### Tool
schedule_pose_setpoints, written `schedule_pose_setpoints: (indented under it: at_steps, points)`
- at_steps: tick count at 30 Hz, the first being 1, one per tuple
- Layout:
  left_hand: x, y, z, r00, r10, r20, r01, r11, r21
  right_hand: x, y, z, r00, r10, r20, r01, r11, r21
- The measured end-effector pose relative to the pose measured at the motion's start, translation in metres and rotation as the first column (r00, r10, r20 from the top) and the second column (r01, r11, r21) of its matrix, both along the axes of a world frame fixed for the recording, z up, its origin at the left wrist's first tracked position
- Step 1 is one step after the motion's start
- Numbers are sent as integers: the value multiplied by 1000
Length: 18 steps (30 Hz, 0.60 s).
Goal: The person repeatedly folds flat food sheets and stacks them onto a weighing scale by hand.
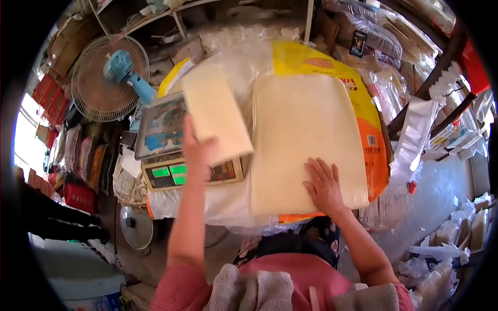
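My left hand (198, 151) grips a narrow cream-coloured bundle of sheets (218, 111), its fingers closed on the near left edge. The bundle is slightly blurred and tilted over the right part of a digital scale (161, 127), whose green displays face me. To the right lies a larger, smooth, cream-coloured stack of sheets or flat bags (306, 124); which of the two I cannot tell. My right hand (326, 186) rests palm down near its lower right edge, fingers stretched out and holding nothing. Yellow and orange printed sacking (376, 150) shows under the stack.
A blue-hubbed fan (118, 67) stands at the back left, close to the scale. At the back right a phone (358, 43) leans among plastic-wrapped bundles. Silvery plastic (412, 137) hangs at the right. A person's dark-clothed legs (57, 215) are at the left.
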State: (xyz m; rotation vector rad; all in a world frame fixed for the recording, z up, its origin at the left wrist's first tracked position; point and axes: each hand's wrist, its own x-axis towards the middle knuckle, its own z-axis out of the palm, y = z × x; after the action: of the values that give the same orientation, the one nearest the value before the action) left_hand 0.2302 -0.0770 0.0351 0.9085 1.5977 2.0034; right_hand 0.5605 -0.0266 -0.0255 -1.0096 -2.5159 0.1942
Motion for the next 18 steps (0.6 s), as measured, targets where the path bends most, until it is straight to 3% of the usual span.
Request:
schedule_pose_setpoints:
  at_steps: [1,2,4,5,6,7,10,12,14,15,18]
  points:
    - [-29,-2,8,999,51,2,-51,992,-113,1,-1,-1,1000,-5,13,5,1000,0]
    - [-76,1,-9,996,8,-87,-19,991,-129,0,-2,1,1000,-3,14,3,1000,3]
    - [-112,-8,2,994,-83,-72,49,920,-388,-2,-1,2,1000,-3,2,3,1000,12]
    - [-98,-17,4,917,75,-393,-226,907,-356,-1,-3,1,1000,-4,-3,4,1000,20]
    - [-80,-24,2,720,189,-668,-452,858,-244,5,-13,-1,1000,-10,22,10,1000,-30]
    - [-70,-28,6,401,300,-865,-626,779,-21,1,-11,3,1000,4,20,-3,999,-49]
    - [-11,-50,-5,574,240,-783,-324,945,52,-17,-25,15,979,204,30,-200,975,-98]
    - [27,-61,-22,639,164,-751,-257,966,-8,-30,-38,24,931,363,45,-359,931,-71]
    - [46,-69,-45,636,77,-768,-207,976,-74,-43,-48,30,905,417,85,-416,909,-23]
    - [59,-74,-43,710,36,-703,-172,978,-123,-47,-51,33,894,435,107,-438,899,12]
    - [69,-82,-57,668,31,-744,-171,979,-113,-46,-45,26,853,488,185,-503,863,40]
